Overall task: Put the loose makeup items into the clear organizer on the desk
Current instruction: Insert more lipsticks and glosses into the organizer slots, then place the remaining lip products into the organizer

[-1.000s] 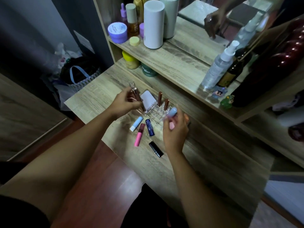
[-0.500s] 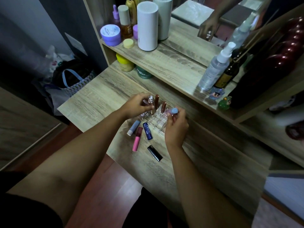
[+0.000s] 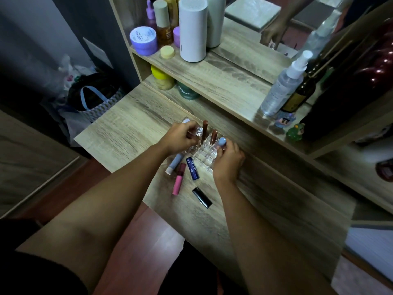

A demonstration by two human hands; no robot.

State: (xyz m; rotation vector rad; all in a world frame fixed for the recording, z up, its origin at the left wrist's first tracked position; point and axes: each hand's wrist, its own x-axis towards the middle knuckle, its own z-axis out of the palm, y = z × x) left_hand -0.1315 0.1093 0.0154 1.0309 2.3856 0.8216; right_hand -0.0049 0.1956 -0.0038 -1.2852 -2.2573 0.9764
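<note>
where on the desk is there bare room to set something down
Bare wood lies left of the left hand toward the desk edge, and right of the right hand. It is crowded between the hands: the clear organizer, pink tube, blue tube, black lipstick.

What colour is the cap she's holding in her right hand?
Light blue cap, seen in the head view.

I'm seeing two bare forearms, nothing showing on either wrist. The left hand (image 3: 180,136) and right hand (image 3: 228,161) are wearing no gloves, and I'm making out no rings. A short black sleeve (image 3: 38,271) is covering the left upper arm.
</note>
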